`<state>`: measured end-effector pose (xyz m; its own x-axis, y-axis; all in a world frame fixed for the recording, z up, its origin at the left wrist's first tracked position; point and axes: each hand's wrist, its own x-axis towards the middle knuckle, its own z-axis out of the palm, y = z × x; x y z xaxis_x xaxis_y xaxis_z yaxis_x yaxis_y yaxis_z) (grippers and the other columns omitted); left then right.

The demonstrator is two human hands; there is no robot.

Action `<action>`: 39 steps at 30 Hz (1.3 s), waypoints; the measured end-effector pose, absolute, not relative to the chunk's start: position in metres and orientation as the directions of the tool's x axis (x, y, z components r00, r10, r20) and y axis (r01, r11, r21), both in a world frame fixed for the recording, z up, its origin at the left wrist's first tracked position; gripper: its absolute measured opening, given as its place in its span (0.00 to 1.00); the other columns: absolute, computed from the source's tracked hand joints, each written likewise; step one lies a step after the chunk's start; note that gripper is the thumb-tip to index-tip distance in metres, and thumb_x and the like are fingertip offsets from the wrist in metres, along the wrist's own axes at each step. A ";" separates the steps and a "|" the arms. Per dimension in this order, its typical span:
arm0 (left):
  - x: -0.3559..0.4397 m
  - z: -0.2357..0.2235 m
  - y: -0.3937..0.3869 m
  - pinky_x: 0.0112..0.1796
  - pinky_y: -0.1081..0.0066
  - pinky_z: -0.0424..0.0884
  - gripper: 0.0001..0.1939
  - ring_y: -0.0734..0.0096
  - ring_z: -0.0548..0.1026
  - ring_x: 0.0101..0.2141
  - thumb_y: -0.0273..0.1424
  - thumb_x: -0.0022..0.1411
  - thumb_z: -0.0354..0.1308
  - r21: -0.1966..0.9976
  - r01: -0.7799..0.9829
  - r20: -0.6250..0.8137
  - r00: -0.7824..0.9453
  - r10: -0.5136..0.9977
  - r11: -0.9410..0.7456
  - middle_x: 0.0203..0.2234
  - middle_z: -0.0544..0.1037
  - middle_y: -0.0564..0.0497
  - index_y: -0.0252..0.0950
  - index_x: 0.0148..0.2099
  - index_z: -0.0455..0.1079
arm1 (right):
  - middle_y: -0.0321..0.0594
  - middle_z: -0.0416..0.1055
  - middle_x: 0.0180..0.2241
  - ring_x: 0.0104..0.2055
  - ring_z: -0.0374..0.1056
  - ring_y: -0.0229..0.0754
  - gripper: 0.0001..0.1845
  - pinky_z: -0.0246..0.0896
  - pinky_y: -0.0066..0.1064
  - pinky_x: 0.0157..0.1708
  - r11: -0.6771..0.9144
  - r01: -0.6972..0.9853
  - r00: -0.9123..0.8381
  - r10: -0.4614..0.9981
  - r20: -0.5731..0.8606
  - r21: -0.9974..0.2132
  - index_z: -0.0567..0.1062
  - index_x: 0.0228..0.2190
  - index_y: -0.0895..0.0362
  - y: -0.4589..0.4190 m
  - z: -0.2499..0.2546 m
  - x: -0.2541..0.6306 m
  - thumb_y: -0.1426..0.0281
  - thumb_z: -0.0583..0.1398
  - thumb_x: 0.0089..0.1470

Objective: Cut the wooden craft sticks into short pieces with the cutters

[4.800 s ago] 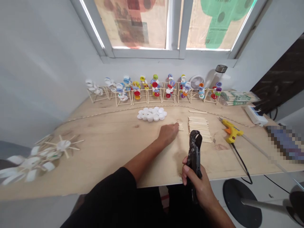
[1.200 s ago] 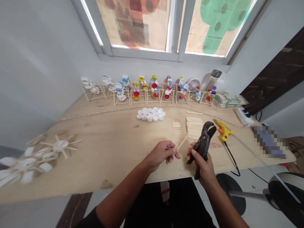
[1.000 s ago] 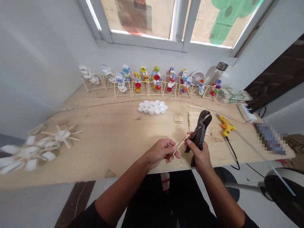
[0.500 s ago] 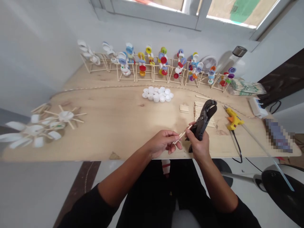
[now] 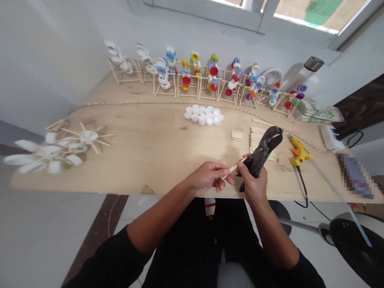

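My left hand [image 5: 208, 179] pinches a thin wooden stick [image 5: 233, 169] near the front edge of the plywood table [image 5: 144, 140]. My right hand [image 5: 253, 182] is wrapped round the handles of a dark cutter [image 5: 264, 150], whose jaws point up and to the right. The stick's far end reaches my right thumb at the cutter's body. Behind the cutter lies a stack of wooden sticks [image 5: 256, 138], with a small bundle of short sticks [image 5: 237, 135] to its left.
White bottle caps [image 5: 204, 115] lie mid-table. A row of stick frames with coloured caps [image 5: 207, 78] lines the back, beside a small fan [image 5: 271, 78] and a bottle [image 5: 309, 70]. A yellow glue gun [image 5: 300, 151] lies right. White cap wheels [image 5: 60, 146] sit far left.
My left hand left the short sticks and now holds one stick near the table's front edge. The cutter moved up against it. The view has tilted downward.
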<state>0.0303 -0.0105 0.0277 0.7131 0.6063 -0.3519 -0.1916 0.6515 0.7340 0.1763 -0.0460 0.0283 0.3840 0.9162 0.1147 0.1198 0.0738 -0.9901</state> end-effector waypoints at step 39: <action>0.020 0.035 -0.008 0.14 0.80 0.53 0.12 0.86 0.60 0.13 0.35 0.53 0.59 0.859 -0.202 -0.280 0.584 0.762 0.470 0.20 0.73 0.51 0.29 0.32 0.69 | 0.36 0.67 0.28 0.27 0.64 0.38 0.14 0.61 0.31 0.29 0.049 0.126 0.320 0.943 0.087 -0.991 0.67 0.38 0.56 -0.051 0.046 0.174 0.65 0.60 0.48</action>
